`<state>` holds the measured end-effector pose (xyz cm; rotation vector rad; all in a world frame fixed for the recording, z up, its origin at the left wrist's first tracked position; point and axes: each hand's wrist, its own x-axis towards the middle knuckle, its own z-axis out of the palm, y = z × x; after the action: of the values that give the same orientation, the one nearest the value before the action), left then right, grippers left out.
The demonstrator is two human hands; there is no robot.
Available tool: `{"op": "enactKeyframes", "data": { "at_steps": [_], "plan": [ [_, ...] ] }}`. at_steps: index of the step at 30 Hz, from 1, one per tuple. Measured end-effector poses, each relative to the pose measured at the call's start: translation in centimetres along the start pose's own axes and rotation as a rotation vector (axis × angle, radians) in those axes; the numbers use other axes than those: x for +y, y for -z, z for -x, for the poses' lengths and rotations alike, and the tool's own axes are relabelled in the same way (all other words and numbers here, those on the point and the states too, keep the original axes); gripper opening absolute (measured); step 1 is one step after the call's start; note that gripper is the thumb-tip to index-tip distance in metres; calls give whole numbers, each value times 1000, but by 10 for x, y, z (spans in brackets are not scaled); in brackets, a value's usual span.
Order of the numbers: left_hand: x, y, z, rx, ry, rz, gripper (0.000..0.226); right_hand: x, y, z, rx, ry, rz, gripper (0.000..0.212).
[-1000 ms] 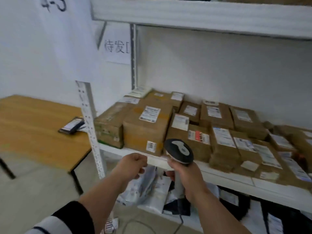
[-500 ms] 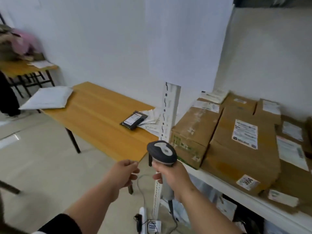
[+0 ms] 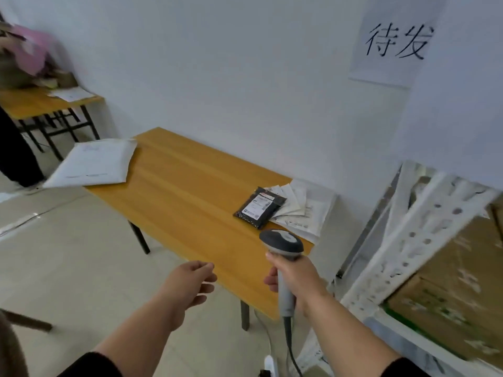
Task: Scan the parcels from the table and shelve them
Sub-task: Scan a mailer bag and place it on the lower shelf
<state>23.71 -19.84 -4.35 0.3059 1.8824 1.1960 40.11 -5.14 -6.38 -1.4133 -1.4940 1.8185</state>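
**A:** Start nearest you. Your right hand (image 3: 296, 278) has its fingers (image 3: 272, 280) wrapped round the handle of the scanner (image 3: 283, 242), head up, cable hanging below. Your left hand (image 3: 190, 284) holds nothing; its fingers hang loosely curled over the near edge of the tabletop (image 3: 190, 202).

**B:** And the next parcel?

**A:** The black parcel (image 3: 260, 208), beyond the scanner head and slightly left of your right fingers, label facing up. It lies partly on a fan of paper slips (image 3: 302, 210) at the wall end.

**B:** How should you go about it?

**A:** I'd say tip the scanner head down at the label where it lies, then pinch the parcel by its free near-left edge so the slips stay behind. A glossy bag may glare, so angle the beam a little.

**B:** Further out?

**A:** A white mailer (image 3: 92, 164), well beyond your left fingers at the far end, overhanging the edge. The shelf rack (image 3: 416, 240) with a cardboard box (image 3: 457, 289) stands right of your right fingers.
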Motion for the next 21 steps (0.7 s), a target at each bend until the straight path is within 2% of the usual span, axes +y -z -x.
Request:
{"op": "enactKeyframes", "data": {
  "at_steps": [5, 9, 15, 21],
  "plan": [
    [20, 63, -60, -35, 7, -71, 16, -11, -56, -39, 108, -102, -80, 35],
    [33, 86, -103, -39, 17, -81, 17, -11, -80, -56, 157, -152, -151, 38],
    [49, 71, -164, -143, 41, -124, 19, -15, -76, -99, 271, -144, -244, 31],
    [74, 37, -240, -197, 81, -205, 18, -17, -68, -172, 307, -182, -269, 28]
  ]
}}
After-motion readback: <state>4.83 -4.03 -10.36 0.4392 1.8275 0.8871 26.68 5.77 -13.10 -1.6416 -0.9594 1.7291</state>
